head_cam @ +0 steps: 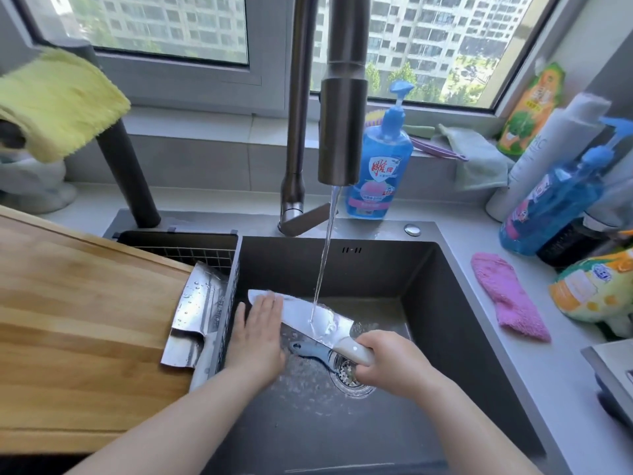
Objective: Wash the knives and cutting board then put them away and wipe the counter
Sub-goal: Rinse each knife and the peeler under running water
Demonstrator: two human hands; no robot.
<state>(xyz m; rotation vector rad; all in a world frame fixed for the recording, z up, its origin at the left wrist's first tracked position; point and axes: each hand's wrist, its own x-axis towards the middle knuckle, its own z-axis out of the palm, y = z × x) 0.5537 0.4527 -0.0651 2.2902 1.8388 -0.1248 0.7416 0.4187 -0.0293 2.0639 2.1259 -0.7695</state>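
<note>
A white-bladed knife (318,315) lies across the dark sink (424,303) under running water from the tap (342,125). My right hand (387,363) grips its pale handle. My left hand (258,332) lies flat with straight fingers on the blade's far end. A steel cleaver (195,313) rests wet on the right edge of the wooden cutting board (85,320), which lies over the sink's left side. A small blue-handled tool (311,351) sits on the sink floor by the drain (351,375).
A blue soap bottle (380,156) stands behind the sink. A pink cloth (507,296) lies on the right counter beside more bottles (555,204) and bags. A yellow cloth (58,104) hangs at left. A green cloth (479,156) lies on the sill.
</note>
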